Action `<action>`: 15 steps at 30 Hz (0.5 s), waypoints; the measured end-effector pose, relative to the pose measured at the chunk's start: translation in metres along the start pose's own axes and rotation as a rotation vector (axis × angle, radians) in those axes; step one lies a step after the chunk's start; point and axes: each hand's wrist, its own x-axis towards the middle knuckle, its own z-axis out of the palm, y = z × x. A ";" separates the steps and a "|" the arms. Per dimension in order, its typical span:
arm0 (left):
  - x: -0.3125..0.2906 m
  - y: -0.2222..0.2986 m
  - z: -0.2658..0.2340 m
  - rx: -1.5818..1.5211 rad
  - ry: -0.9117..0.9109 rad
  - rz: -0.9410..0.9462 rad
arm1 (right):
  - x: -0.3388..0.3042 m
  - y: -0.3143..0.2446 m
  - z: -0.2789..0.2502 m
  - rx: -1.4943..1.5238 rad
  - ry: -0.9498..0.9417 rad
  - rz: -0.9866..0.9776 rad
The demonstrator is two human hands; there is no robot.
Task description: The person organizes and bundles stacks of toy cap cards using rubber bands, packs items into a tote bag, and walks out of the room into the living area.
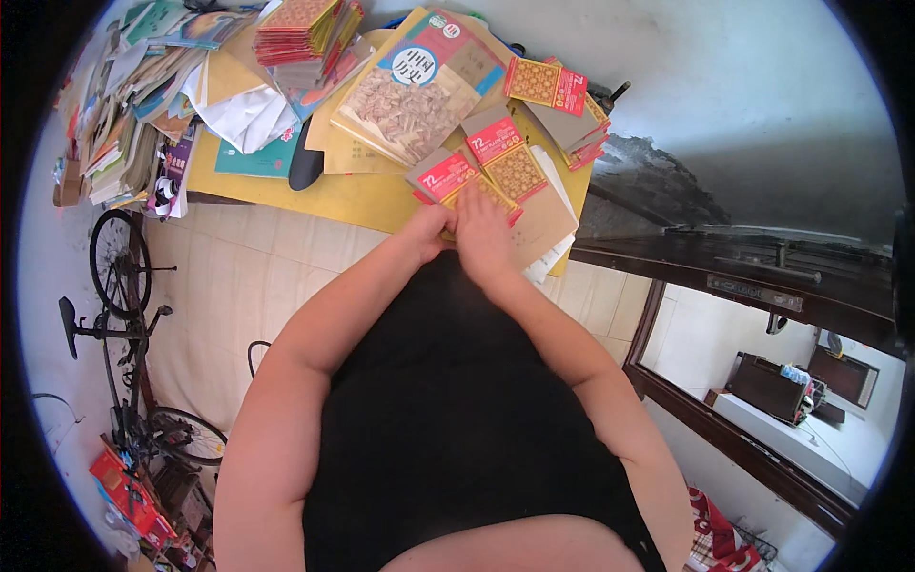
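Both my hands are together at the near edge of the yellow table, on a flat red-and-gold packet (pixel 445 174) with a grey flap at its left corner. My left hand (pixel 431 230) is closed at the packet's near edge, its fingertips mostly hidden. Across the packet's gold part lie the fingers of my right hand (pixel 484 229), gripping its near side. Just beyond, a similar red-and-gold packet (pixel 503 148) rests on a brown card sheet (pixel 545 217). Another such packet (pixel 548 86) tops a small pile at the far right.
A textbook (pixel 419 91) lies at the table's (pixel 315 195) middle. Left of it are a stack of red-and-gold packets (pixel 295 33), white crumpled cloth or paper (pixel 246 105), a green book (pixel 255 160) and piled books (pixel 133 124). A bicycle (pixel 119 334) stands left; a doorway (pixel 658 315) opens right.
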 end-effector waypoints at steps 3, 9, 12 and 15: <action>-0.005 0.000 -0.008 -0.153 -0.004 0.036 | 0.003 0.000 -0.021 0.242 -0.158 -0.052; -0.031 0.022 0.027 -0.151 0.163 -0.084 | 0.021 0.065 -0.009 0.669 -0.160 0.464; -0.028 0.022 0.032 -0.285 0.067 -0.061 | 0.009 0.068 0.022 0.934 -0.175 0.266; -0.009 0.008 0.017 -0.153 0.080 0.038 | 0.005 0.053 0.024 0.676 -0.133 0.177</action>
